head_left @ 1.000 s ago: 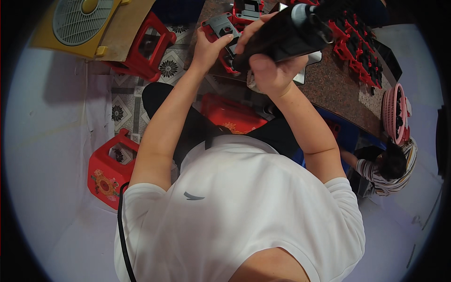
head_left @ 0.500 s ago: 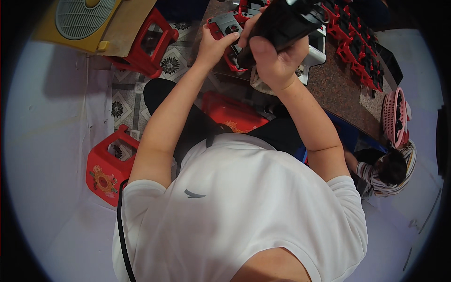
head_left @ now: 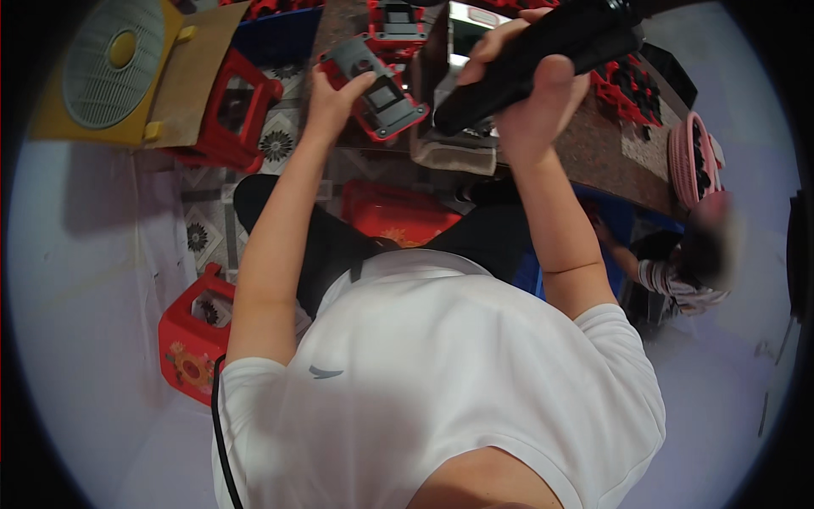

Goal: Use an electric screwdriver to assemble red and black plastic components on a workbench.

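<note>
Yellow fan point(head_left: 121, 51) beside cardboard point(head_left: 188, 81); red stool point(head_left: 193, 352); pink basket point(head_left: 680, 161), contents unclear.

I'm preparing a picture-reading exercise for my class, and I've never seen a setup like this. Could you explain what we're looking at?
There is no robot here, just a person's two bare hands. A wide fisheye camera on the person's head looks down, so straight edges bend and the wearer's own white shirt fills the lower middle.

The left hand holds a red-and-grey part. The right hand grips a long black tool; its exact kind isn't clear.

On the speckled brown table are another red-and-grey part and, to the right, a cluster of red-and-black pieces. A pink basket is near the table's right end.
</note>
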`<state>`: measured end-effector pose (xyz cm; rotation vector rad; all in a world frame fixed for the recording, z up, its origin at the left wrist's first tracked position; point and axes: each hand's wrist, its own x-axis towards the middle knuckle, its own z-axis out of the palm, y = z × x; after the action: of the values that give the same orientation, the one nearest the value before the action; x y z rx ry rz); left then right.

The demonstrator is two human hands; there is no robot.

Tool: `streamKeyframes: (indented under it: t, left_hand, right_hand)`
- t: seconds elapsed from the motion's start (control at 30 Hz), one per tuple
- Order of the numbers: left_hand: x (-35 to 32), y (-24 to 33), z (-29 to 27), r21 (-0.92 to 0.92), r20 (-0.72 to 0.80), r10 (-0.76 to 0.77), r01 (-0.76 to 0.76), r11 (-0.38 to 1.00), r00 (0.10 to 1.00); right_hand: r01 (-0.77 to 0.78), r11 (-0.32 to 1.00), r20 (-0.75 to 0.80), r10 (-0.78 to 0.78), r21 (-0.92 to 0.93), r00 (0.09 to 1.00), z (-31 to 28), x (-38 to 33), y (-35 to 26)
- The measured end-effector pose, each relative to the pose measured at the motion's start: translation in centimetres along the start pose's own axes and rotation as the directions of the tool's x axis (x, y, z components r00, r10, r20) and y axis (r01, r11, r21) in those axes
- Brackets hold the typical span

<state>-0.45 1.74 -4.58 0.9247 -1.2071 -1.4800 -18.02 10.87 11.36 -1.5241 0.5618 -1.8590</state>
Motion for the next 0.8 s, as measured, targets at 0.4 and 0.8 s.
streamKeyframes:
  t: [0.4, 0.8]
  left_hand:
    - [-0.6, 1.0, 1.1, -0.016, -0.024, -0.097, 0.097, 0.995, 0.995]
    - [-1.1, 1.3, 0.3, 0.062, 0.039, -0.114, 0.111, 0.992, 0.993]
  right_hand:
    - [0.09, 0.959, -0.091, -0.118, -0.267, 0.989, -5.6, -3.9, -0.5]
    - [-0.259, 0.916, -0.186, 0.209, -0.306, 0.96, -4.6, 2.0, -0.7]
